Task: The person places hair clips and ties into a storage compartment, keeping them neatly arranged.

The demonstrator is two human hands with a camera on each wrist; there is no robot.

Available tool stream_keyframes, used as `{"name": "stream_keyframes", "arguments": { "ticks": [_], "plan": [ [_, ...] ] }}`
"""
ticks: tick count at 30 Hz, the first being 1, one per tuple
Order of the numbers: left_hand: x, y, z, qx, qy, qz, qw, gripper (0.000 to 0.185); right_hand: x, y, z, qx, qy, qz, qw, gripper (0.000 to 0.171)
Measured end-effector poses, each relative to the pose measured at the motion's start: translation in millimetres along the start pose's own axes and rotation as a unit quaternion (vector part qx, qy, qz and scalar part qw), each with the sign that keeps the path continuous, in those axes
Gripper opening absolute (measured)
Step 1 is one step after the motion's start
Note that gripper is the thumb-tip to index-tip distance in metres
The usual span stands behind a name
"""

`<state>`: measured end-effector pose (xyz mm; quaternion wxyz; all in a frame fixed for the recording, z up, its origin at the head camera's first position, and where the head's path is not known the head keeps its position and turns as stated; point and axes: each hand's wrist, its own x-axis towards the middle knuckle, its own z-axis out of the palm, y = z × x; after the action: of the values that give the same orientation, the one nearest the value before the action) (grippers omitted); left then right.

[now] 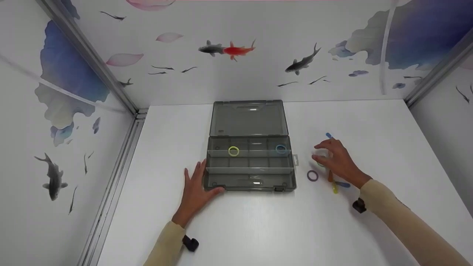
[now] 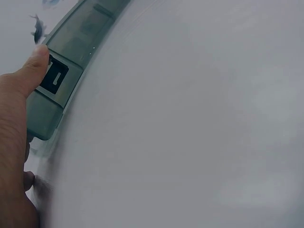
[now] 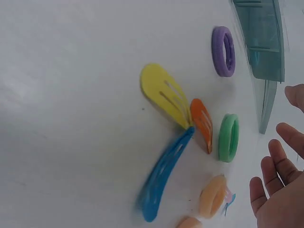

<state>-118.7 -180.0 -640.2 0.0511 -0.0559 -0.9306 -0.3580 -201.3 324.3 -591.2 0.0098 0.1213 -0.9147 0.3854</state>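
A grey translucent compartment box (image 1: pixel 227 179) lies with its lid raised at the back. Inside are a yellow hair tie (image 1: pixel 229 152) and a blue hair tie (image 1: pixel 281 149). My left hand (image 1: pixel 194 195) rests at the box's front left corner, thumb on the front edge, fingers along the left side. To the right of the box, my right hand (image 1: pixel 338 159) hovers with thumb and fingers apart, holding nothing. Around it lie a purple hair tie (image 1: pixel 312 176), a green hair tie (image 3: pixel 229 137), a peach hair tie (image 3: pixel 212 196) and snap hair clips: yellow (image 3: pixel 164 90), orange (image 3: pixel 203 122) and blue (image 3: pixel 164 175).
Another blue piece (image 1: pixel 329 135) lies behind my right hand. The white table (image 1: pixel 244 229) meets a printed wall (image 1: pixel 266 81) at the back, with panels on both sides. A clear latch tab (image 1: pixel 296 160) sticks out from the box's right side.
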Motion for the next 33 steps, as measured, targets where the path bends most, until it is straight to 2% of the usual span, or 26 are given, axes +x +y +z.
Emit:
{"name": "stream_keyframes", "arguments": {
  "ticks": [5,13,19,27,33],
  "plan": [
    [-0.8,-0.7,0.1,-0.004,0.0,-0.004,1.0,0.118,-9.2,8.2,1.6,-0.012,-0.005,-0.001,1.0,0.044],
    [-1.0,-0.8,-0.5,-0.007,0.001,0.001,1.0,0.117,-17.3,25.5,0.6,-0.097,0.015,-0.026,0.995,0.045],
    [-0.4,-1.3,-0.8,-0.005,0.0,0.003,1.0,0.117,-20.4,33.1,-5.5,-0.136,0.026,-0.043,0.989,0.047],
    [1.1,-3.4,-0.6,0.0,-0.003,0.006,1.0,0.118,-19.1,38.9,-8.8,-0.134,0.007,0.021,0.991,0.05],
    [-0.7,-3.0,0.7,-0.01,-0.012,-0.012,0.9998,0.116,-20.0,39.4,-7.1,-0.126,0.002,0.027,0.992,0.046]
  ]
}}
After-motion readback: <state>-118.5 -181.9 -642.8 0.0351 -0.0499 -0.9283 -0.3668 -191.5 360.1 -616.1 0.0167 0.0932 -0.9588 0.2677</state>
